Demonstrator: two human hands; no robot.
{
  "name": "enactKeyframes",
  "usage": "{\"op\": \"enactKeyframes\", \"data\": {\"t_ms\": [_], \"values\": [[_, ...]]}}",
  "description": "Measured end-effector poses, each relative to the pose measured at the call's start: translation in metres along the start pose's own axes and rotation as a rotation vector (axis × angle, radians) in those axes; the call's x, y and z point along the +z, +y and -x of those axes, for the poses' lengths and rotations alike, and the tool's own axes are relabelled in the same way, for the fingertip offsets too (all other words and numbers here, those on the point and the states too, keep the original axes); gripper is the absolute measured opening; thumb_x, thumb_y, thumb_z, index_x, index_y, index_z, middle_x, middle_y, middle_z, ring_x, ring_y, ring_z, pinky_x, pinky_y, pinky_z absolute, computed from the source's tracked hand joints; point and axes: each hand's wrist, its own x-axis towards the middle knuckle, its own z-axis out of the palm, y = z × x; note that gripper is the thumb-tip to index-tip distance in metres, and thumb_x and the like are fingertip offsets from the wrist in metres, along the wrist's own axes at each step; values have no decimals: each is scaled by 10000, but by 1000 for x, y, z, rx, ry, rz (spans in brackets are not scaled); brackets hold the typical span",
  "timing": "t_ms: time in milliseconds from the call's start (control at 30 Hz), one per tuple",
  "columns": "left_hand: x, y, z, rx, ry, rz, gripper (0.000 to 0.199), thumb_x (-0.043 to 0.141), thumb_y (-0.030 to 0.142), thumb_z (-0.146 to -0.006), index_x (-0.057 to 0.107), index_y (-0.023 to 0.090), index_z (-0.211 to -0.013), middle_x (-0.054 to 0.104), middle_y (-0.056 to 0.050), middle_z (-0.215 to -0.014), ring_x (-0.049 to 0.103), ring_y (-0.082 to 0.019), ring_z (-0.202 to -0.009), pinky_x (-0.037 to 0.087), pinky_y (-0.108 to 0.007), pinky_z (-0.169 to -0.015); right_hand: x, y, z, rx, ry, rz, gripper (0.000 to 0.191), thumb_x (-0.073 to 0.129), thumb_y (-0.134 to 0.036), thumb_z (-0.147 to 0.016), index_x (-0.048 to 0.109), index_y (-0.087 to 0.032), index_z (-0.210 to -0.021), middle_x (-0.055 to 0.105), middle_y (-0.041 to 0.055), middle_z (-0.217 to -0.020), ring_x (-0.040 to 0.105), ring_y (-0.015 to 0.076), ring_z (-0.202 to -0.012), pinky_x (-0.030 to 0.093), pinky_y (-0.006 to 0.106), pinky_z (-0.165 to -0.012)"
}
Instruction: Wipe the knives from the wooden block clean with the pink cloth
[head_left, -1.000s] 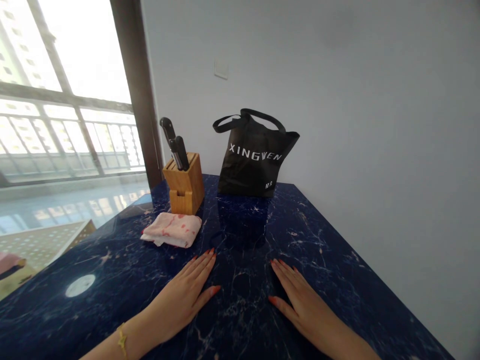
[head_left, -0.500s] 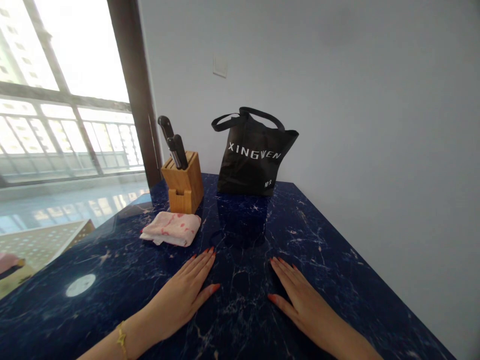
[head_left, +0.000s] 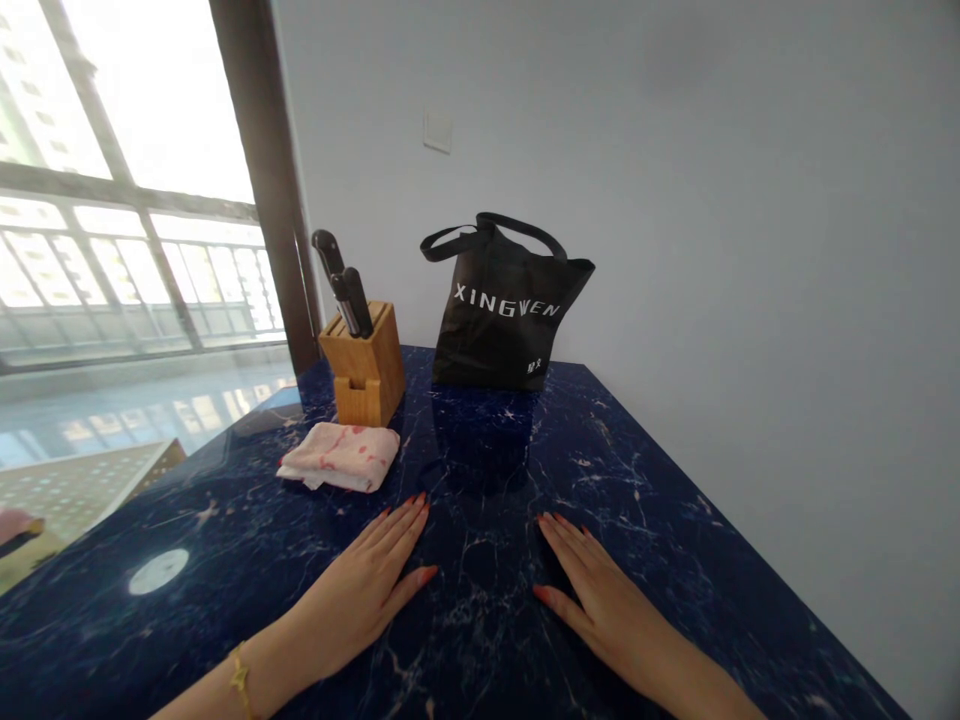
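Observation:
My left hand (head_left: 367,577) lies flat on the dark blue marbled table (head_left: 480,620), fingers stretched out and thumb apart. Across from it my right hand (head_left: 592,590) rests flat on the same surface, also holding nothing. A folded pink-and-white cloth (head_left: 341,456) is just beyond my left fingertips, not touched. Behind the cloth stands a wooden knife block (head_left: 364,365) with several black-handled knives (head_left: 352,295) in it. Farther back, a black tote bag (head_left: 499,320) lettered XINGWEN stands upright with its handles raised.
A pale wall (head_left: 712,250) runs behind the table and along its right side. At the left are a large window (head_left: 135,200) with a dark frame (head_left: 259,150) and, below the table edge, a perforated cream-coloured surface (head_left: 97,485). A wall switch plate (head_left: 437,131) is above the bag.
The whole view has shifted very slightly, with things a few pixels farther left. Both hands stay flat in place on the table.

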Motion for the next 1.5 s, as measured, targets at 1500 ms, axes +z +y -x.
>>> {"op": "enactKeyframes", "data": {"t_ms": [1500], "values": [[-3, 2, 0, -15, -23, 12, 570, 323, 415, -865, 151, 189, -1359, 232, -74, -1393, 258, -201, -1254, 307, -375, -1002, -2, -3, 0, 20, -10, -13, 622, 293, -522, -836, 136, -217, -1355, 163, 28, -1407, 151, 207, -1285, 156, 409, -1066]]}}
